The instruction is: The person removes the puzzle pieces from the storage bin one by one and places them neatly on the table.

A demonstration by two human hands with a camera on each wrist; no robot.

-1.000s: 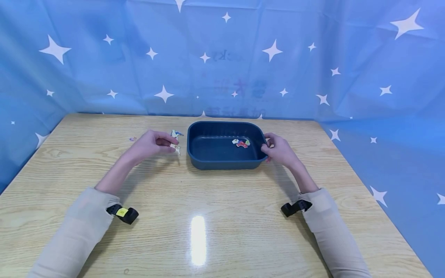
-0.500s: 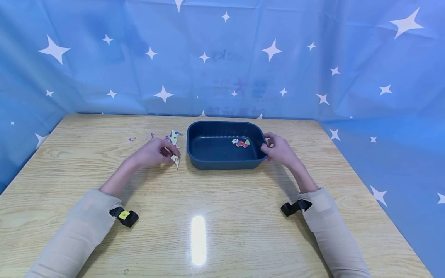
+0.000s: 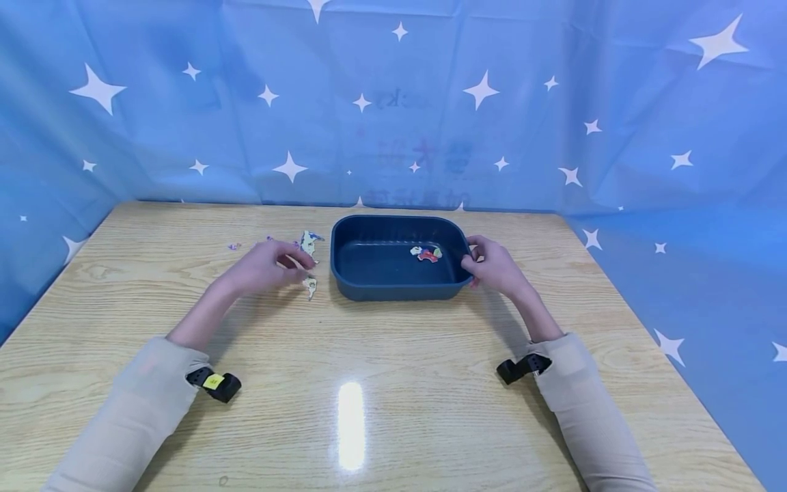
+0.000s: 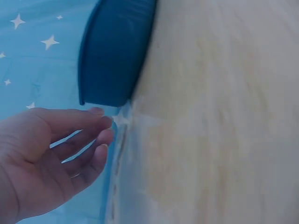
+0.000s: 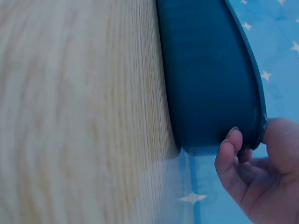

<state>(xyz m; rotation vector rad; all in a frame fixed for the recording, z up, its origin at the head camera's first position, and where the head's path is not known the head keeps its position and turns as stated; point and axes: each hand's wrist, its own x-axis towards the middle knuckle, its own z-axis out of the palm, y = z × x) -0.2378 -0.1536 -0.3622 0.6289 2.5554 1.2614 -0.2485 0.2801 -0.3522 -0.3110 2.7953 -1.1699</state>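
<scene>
My right hand point(image 3: 492, 265) grips the right end of a dark blue plastic bin point(image 3: 399, 292), thumb at the rim and fingers against the outer wall; the right wrist view shows the same hand point(image 5: 266, 172) at the bin's end. Left of the bin, my left hand point(image 3: 267, 265) hovers with loosely bent fingers. A pale, irregular flat cut-out point(image 3: 310, 285) lies right by its fingertips. In the left wrist view the hand point(image 4: 60, 154) shows nothing between thumb and fingers. Just beyond it is a larger white-and-blue cut-out point(image 3: 309, 241).
Small purple bits point(image 3: 233, 246) lie behind the left hand on the wooden table point(image 3: 430, 383). Inside the bin are several colourful pieces, one of them red point(image 3: 427, 255). A blue curtain point(image 3: 393, 137) with white stars hangs behind the table's far edge.
My left hand carried the pale cut-out nearer the table's front, let it go there and drew slightly back to the left. The right hand and bin have stayed put.
</scene>
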